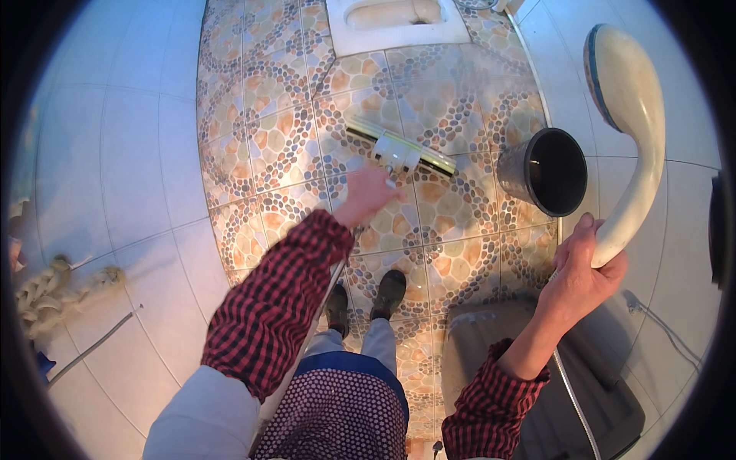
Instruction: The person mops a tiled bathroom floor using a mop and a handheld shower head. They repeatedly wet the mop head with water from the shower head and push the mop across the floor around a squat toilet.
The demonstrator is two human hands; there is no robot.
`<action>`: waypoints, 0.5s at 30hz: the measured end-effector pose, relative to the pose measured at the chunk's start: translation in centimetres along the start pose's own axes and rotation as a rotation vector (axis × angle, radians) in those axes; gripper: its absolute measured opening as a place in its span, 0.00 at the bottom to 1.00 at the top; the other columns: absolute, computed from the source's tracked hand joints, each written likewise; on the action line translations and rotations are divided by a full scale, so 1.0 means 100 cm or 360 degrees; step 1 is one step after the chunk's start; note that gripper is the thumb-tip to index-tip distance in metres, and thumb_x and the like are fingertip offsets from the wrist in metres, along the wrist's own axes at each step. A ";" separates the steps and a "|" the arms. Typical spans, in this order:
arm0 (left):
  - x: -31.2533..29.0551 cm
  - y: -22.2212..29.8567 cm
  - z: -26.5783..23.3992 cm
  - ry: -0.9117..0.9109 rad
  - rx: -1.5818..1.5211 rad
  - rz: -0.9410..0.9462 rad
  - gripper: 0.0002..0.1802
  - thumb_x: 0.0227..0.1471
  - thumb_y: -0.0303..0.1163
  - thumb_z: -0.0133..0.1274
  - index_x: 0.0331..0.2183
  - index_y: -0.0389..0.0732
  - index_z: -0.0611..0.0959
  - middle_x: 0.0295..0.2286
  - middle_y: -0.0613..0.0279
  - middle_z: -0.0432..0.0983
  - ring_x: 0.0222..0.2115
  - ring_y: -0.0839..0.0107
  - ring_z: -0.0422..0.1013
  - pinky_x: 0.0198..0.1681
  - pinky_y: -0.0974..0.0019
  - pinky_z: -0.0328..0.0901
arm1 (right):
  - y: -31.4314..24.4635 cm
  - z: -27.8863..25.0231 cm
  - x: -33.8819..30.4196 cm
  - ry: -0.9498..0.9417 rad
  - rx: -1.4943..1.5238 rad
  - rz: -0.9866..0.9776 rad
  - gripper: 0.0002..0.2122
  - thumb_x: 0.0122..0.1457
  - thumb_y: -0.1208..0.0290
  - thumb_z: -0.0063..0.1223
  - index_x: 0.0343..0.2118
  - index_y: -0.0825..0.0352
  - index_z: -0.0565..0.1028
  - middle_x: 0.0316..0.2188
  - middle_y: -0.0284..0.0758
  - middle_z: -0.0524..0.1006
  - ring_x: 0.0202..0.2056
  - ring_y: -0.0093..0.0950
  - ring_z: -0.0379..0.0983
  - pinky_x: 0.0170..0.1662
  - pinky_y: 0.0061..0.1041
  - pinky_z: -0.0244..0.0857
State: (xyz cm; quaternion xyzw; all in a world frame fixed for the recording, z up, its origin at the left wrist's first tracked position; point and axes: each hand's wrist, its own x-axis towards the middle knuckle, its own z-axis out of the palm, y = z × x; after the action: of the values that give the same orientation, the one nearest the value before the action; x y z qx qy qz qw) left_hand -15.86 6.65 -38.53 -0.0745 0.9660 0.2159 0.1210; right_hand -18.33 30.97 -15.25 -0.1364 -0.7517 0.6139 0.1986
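A cream handheld shower head [632,96] rises at the right, with my right hand [584,268] closed round the lower end of its handle. From below that hand a metal shower hose [573,402] hangs toward the lower edge. My left hand [369,198], slightly blurred, is closed round the pole of a sponge mop [395,152]. The mop's wide bar head, with a pale middle bracket, lies slantwise just beyond the hand, over the patterned floor. Its pole runs back beneath my left forearm. Nothing shows of the shower head's spray face.
A black bucket [529,172] leans at the right wall, its mouth toward me. A white squat toilet [399,34] is set into the far floor. At lower right stands a large dark grey bin [491,337]. A braided rope-like bundle [50,291] hangs at the left wall.
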 end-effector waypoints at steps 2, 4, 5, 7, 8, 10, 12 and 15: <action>0.028 0.014 -0.019 0.0180 -0.0134 0.0222 0.27 0.30 0.57 0.61 0.20 0.40 0.81 0.19 0.53 0.75 0.24 0.56 0.73 0.26 0.55 0.64 | 0.003 -0.002 0.000 -0.0002 -0.0018 -0.0047 0.08 0.53 0.77 0.55 0.21 0.68 0.69 0.12 0.25 0.65 0.13 0.11 0.55 0.16 0.13 0.46; 0.063 0.032 -0.037 0.0203 0.0008 0.0149 0.26 0.31 0.57 0.60 0.20 0.41 0.82 0.17 0.53 0.74 0.20 0.57 0.73 0.22 0.56 0.64 | 0.006 0.001 -0.004 -0.0002 -0.0009 -0.0074 0.08 0.53 0.77 0.55 0.21 0.68 0.68 0.11 0.25 0.64 0.13 0.11 0.55 0.16 0.13 0.46; 0.068 0.031 -0.038 0.0217 -0.0017 0.0126 0.26 0.31 0.57 0.60 0.21 0.41 0.82 0.18 0.53 0.74 0.21 0.57 0.73 0.23 0.56 0.64 | 0.005 0.002 -0.005 -0.0010 0.0013 -0.0064 0.08 0.53 0.77 0.55 0.21 0.68 0.68 0.11 0.25 0.64 0.13 0.11 0.55 0.16 0.13 0.46; 0.075 0.030 -0.040 0.0257 -0.0077 0.0122 0.25 0.31 0.56 0.59 0.21 0.41 0.82 0.18 0.53 0.74 0.23 0.56 0.73 0.25 0.54 0.64 | 0.005 0.005 -0.008 -0.0025 -0.0002 -0.0060 0.08 0.53 0.76 0.55 0.22 0.68 0.68 0.11 0.25 0.63 0.13 0.12 0.54 0.16 0.14 0.45; 0.070 0.023 -0.026 0.0325 -0.0114 0.0115 0.25 0.31 0.56 0.59 0.22 0.41 0.83 0.19 0.53 0.75 0.25 0.56 0.72 0.26 0.54 0.63 | 0.007 0.005 -0.010 -0.0049 -0.0036 -0.0051 0.07 0.53 0.75 0.55 0.22 0.68 0.68 0.11 0.25 0.63 0.13 0.12 0.53 0.16 0.14 0.45; 0.049 0.012 0.002 0.0466 -0.0179 0.0102 0.25 0.32 0.55 0.59 0.23 0.41 0.83 0.21 0.54 0.75 0.28 0.56 0.72 0.28 0.52 0.62 | 0.011 0.006 -0.014 -0.0049 -0.0079 -0.0038 0.07 0.53 0.74 0.55 0.23 0.68 0.69 0.11 0.26 0.62 0.13 0.13 0.52 0.16 0.14 0.45; 0.046 0.022 0.015 0.0470 -0.0192 0.0104 0.26 0.31 0.55 0.60 0.24 0.41 0.82 0.22 0.55 0.75 0.31 0.56 0.70 0.30 0.51 0.60 | 0.016 0.003 -0.018 0.0050 -0.0130 -0.0070 0.07 0.54 0.74 0.55 0.23 0.68 0.69 0.11 0.26 0.62 0.12 0.13 0.52 0.16 0.14 0.45; 0.038 0.030 0.011 0.0132 -0.0180 -0.0003 0.24 0.33 0.54 0.60 0.25 0.42 0.82 0.23 0.57 0.74 0.32 0.57 0.69 0.30 0.52 0.58 | 0.023 -0.003 -0.022 -0.0022 -0.0126 -0.0112 0.07 0.54 0.74 0.54 0.23 0.68 0.69 0.11 0.26 0.62 0.12 0.13 0.53 0.16 0.14 0.45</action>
State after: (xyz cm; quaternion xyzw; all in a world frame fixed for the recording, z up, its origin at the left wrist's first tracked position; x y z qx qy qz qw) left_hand -19.85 9.50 -39.30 -0.0910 0.9564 0.2669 0.0766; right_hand -16.38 30.69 -17.72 -0.1134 -0.7810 0.5773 0.2093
